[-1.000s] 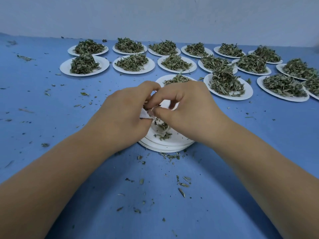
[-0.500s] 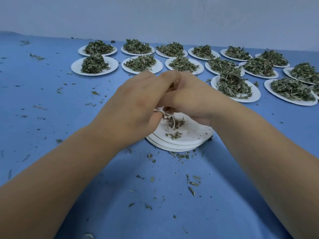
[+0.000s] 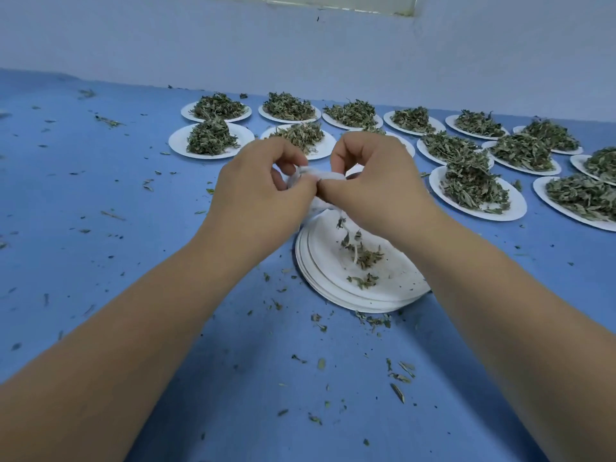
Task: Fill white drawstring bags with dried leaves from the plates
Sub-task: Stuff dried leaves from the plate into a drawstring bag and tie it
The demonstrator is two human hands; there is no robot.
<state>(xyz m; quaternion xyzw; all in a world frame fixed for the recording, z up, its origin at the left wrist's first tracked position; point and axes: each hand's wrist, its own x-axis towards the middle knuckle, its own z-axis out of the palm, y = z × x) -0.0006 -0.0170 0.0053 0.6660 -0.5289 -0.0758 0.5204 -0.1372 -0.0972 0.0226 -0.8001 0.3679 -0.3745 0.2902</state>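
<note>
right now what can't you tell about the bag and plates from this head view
Head view only:
The bag: mostly covered by the left hand and right hand, which pinch it, so how full it is stays hidden.
The plate stack: the edges are too fine to count, and the far rim is behind the right hand.
The far-right plates: cut off by the frame edge.

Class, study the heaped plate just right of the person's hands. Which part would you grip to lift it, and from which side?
Probably the plate by its bare near rim, from the front, fingers under the edge and thumb on top. The leaf heap sits mid-plate and towards the back, leaving that rim free; a level hold keeps loose leaves on.
</note>
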